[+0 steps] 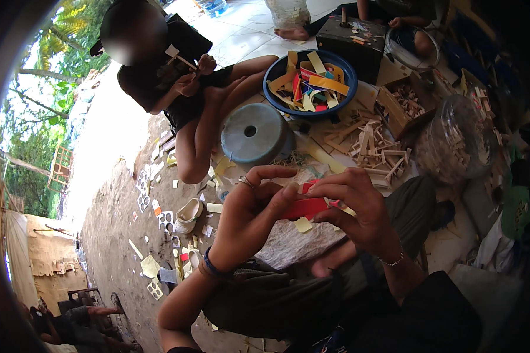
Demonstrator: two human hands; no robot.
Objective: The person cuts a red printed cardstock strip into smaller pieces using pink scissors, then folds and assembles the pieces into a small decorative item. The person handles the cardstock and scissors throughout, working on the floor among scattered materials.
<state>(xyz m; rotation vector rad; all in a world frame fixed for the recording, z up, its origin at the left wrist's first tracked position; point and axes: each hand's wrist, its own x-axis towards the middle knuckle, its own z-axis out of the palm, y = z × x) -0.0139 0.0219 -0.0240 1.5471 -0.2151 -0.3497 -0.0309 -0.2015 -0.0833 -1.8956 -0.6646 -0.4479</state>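
Observation:
A bent red strip (pixel 303 209), apparently of card or paper, is held up between my two hands above my lap. My left hand (pixel 247 212) grips its left end, thumb along the top and fingers curled. At the other end, my right hand (pixel 359 206) pinches the strip between thumb and fingers, which partly cover it. A pale edge shows by the right fingertips; I cannot make out what it is. Beneath the hands lies a rough whitish block (pixel 297 246) with a small yellow paper scrap (pixel 303 225) on it.
Ahead stand an upturned grey tub (pixel 256 138) and a blue basin (pixel 352 94) of coloured strips. Wooden pieces (pixel 374 147) lie piled right, by a carton (pixel 397 115) and clear container (pixel 453 138). Opposite sits a person (pixel 153 88) holding a small stick-like piece. Scraps and a clog (pixel 188 215) litter the ground.

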